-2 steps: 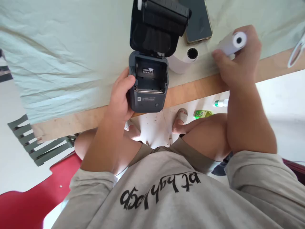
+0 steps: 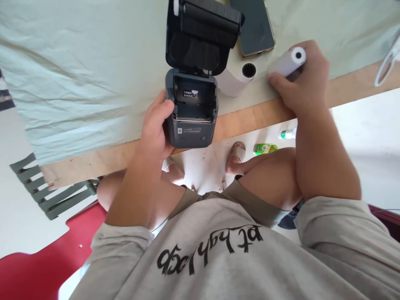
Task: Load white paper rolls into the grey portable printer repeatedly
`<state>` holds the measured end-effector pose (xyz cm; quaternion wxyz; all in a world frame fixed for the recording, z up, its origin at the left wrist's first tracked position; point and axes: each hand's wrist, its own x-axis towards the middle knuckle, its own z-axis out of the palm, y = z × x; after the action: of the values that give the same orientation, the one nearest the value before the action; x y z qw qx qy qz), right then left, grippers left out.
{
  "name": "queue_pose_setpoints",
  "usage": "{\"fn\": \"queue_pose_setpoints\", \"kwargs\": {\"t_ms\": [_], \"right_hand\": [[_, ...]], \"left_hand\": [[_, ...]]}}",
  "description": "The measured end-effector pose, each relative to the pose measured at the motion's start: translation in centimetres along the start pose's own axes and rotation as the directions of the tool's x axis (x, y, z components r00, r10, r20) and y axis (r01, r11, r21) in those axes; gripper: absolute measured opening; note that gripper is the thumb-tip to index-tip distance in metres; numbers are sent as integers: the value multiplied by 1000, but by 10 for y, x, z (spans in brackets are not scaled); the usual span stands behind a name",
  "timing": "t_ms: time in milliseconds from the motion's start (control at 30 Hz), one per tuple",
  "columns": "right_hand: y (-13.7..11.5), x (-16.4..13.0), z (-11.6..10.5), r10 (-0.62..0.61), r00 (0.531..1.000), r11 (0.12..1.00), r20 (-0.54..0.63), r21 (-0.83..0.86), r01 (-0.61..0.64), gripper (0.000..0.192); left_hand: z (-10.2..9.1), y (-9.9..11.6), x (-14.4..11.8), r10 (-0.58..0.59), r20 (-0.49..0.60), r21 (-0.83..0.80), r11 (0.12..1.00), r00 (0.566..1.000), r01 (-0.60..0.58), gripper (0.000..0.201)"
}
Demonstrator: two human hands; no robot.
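Paper roll [image 2: 288, 63] is grasped in your right hand [image 2: 312, 83], rightward of the open printer [image 2: 195, 107] your left hand [image 2: 154, 129] clasps by the counter [image 2: 262, 116]; its long axis slants, cored end farther out, another roll [image 2: 233, 81] between.

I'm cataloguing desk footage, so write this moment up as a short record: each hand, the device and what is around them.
Left hand: grips a portable printer by its left side
Printer lid: swung open, inner bay exposed
Right hand: holds a white paper roll
Between the hands: second paper roll, dark core
Beyond the second roll: smartphone, partly out of frame
Table: pale green cloth, bare wooden edge nearest the person
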<state>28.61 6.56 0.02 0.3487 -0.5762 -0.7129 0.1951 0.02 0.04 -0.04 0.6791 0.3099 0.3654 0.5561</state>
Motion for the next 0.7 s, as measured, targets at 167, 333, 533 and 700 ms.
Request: {"fn": "queue_pose_setpoints", "kwargs": {"t_ms": [167,333,533,700], "right_hand": [[12,2,-11,-194,972,980,-134,-58,188,61],[-27,-5,-10,-442,849,890,-290,-23,455,40],[-59,-13,26,-327,941,945,-85,-50,323,47],[-41,-6,46,-244,965,957,93,-140,255,57]], "left_hand": [[5,3,-1,-8,-32,9,1000,999,9,20],[5,3,-1,-24,-35,30,999,999,25,24],[6,3,-2,-31,-46,44,998,998,33,22],[5,4,-2,-56,-50,24,998,997,57,24]]}}
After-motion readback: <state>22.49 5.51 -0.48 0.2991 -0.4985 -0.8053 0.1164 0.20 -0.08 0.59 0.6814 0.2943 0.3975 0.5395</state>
